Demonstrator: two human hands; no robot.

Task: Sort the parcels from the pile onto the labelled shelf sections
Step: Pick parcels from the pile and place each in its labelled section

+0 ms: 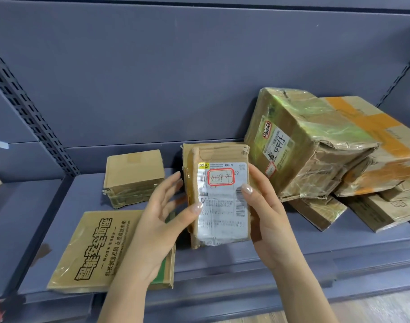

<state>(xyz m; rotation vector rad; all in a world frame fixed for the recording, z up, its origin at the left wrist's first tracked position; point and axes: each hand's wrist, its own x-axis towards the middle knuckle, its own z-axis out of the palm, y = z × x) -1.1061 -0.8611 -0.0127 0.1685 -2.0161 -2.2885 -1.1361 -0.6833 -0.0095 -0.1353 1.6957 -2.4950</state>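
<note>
hands: left hand (157, 220) and right hand (269, 220) pinch opposite sides of the labelled parcel (220, 199), thumbs on its front.
labelled parcel: upright, centre, over the shelf (292, 241).
pile (315, 141): 2 o'clock.

The light is even and rather soft and seems to come from above, so only a weak shadow lies on the grey shelf (292, 241) below the held parcel (222, 152). The clear tape on the big wrapped box (311, 141) gives a greenish glare. The white label (222, 217) is bright, but its small print is blurred. Toward the edges the wide lens bends the shelf lines, and the wooden floor (385, 308) in the lower right corner looks smeared.
</note>
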